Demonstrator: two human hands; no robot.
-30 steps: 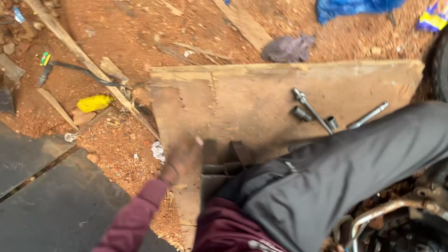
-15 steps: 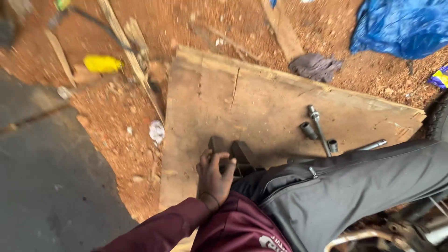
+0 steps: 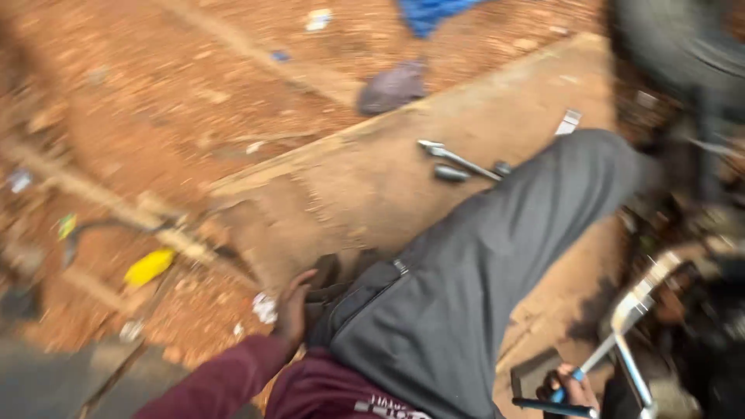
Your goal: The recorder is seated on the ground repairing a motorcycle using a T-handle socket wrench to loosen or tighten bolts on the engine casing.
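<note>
- Left hand [image 3: 293,310]: your hand rests palm down at the near edge of the wooden board [image 3: 403,178], beside your hip; the fingers lie spread and loose, gripping nothing you can make out
- Left sleeve [image 3: 225,380]: maroon, running in from the bottom edge toward that hand
- Right hand [image 3: 573,389]: low at the bottom right, fingers curled round a slim tool with a blue grip [image 3: 578,374]; its pale metal shaft points up and right toward the chrome tube [image 3: 644,291]
- Dark rod [image 3: 555,407]: lies just under your right hand; blur hides whether the fingers touch it
- Trouser leg [image 3: 481,271]: grey, stretched across the board from bottom centre to upper right
- Ratchet wrench [image 3: 458,161]: silver, lying on the board just beyond your leg, well apart from both hands
- Socket [image 3: 450,174]: dark and short, just beside the wrench handle
- Yellow object [image 3: 150,266]: on the red soil left of the board
- Grey cloth [image 3: 392,87]: bunched on the soil past the board's far edge
- Blue sheet [image 3: 434,12]: at the top edge, partly cut off
- White scrap [image 3: 265,307]: on the soil, just left of your left hand
</note>
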